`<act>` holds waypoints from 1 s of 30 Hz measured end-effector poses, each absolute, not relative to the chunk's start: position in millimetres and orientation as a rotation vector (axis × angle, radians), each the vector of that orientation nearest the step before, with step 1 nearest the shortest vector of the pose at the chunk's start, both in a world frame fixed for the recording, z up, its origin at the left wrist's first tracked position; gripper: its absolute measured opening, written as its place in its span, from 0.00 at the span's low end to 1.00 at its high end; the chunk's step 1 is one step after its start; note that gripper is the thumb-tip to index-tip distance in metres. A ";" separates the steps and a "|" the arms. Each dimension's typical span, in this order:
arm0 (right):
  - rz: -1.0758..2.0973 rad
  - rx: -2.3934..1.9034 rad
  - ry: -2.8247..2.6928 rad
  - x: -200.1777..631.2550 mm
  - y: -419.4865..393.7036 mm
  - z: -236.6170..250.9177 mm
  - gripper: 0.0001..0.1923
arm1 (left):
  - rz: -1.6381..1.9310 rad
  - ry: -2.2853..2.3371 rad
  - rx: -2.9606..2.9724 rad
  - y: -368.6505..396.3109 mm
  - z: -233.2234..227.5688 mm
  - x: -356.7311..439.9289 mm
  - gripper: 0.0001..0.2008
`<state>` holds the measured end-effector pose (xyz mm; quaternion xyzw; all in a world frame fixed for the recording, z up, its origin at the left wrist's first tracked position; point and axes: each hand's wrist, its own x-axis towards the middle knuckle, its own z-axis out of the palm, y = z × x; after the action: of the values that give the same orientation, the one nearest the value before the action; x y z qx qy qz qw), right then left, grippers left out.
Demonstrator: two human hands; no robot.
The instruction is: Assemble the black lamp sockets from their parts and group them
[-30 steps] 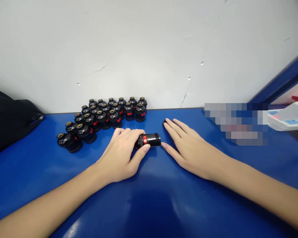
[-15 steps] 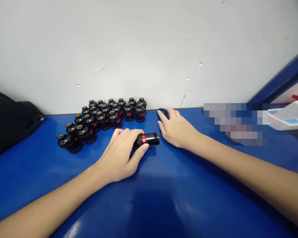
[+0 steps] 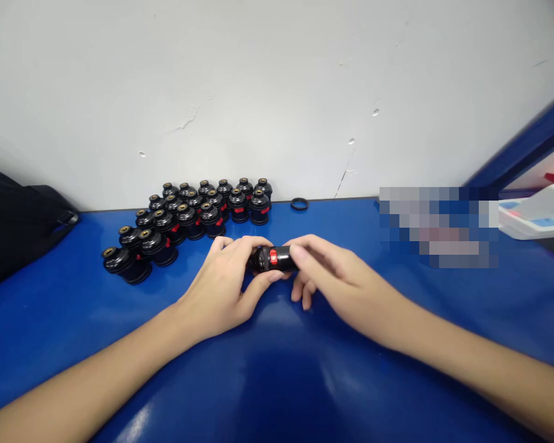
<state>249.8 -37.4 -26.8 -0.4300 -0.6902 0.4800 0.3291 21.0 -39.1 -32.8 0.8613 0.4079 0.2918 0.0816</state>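
A black cylindrical part with a red band [image 3: 273, 258] lies sideways just above the blue table [image 3: 277, 381], gripped from both ends. My left hand [image 3: 221, 289] grips its left end between thumb and fingers. My right hand [image 3: 332, 277] pinches its right end with thumb and fingers. A small black ring [image 3: 299, 203] lies alone on the table by the wall, beyond both hands.
Several upright black parts with brass tops and red bands [image 3: 189, 218] stand grouped at the back left. A black bag [image 3: 13, 215] sits at the far left. A white and blue object [image 3: 535, 212] rests at the right edge beside a blurred patch.
My right hand went back to the wall, left the black ring there, then came forward and took hold of the part's right end. My left hand stayed on the part.
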 end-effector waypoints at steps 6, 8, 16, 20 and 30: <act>1.413 -0.951 -1.651 249.1 -46.8 -41.3 0.16 | 0.856 1.149 2.537 -38.2 -35.6 19.5 0.12; 1.382 -0.932 -1.704 252.7 -45.4 -43.8 0.15 | 0.815 1.151 2.507 -38.3 -34.8 18.7 0.10; 1.220 -0.794 -1.821 258.9 -45.9 -50.4 0.13 | 0.763 1.120 2.390 -37.9 -28.8 17.6 0.11; 1.112 -0.815 -1.834 256.4 -46.9 -46.5 0.14 | 0.750 1.136 2.389 -39.8 -29.4 18.2 0.10; 1.075 -0.834 -1.790 255.6 -43.1 -46.4 0.10 | 0.795 1.172 2.471 -41.2 -27.5 20.4 0.10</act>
<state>255.6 -43.1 -46.4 -0.3345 -0.7180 0.4313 0.4320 20.4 -41.2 -27.5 0.8584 0.4070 0.2761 0.1461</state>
